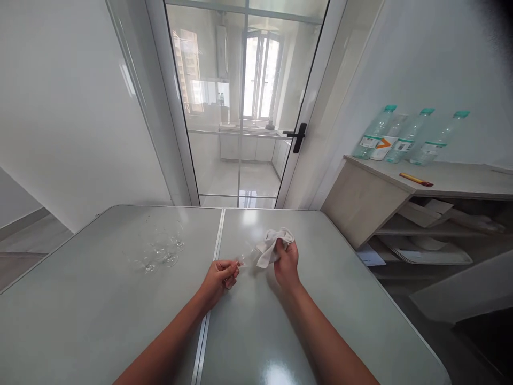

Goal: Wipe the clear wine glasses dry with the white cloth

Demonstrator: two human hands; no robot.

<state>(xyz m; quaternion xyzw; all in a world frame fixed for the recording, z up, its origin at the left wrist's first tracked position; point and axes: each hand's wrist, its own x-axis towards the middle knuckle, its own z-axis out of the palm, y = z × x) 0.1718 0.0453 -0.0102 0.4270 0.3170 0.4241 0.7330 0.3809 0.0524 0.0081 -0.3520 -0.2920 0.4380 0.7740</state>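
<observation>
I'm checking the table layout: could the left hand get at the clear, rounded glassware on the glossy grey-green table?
Probably yes: nothing visible stands between the left hand and the clear, rounded glassware, though that hand is occupied, pinching a clear, glassy piece.

- My cloth (274, 244) is plain white.
- My glass (249, 258) is clear and colourless.
- The tabletop (248, 331) before me is pale grey-green, its strip (219, 235) silver.
- I see teal bottle caps (427, 112).
- I see a black door handle (298, 138).
</observation>
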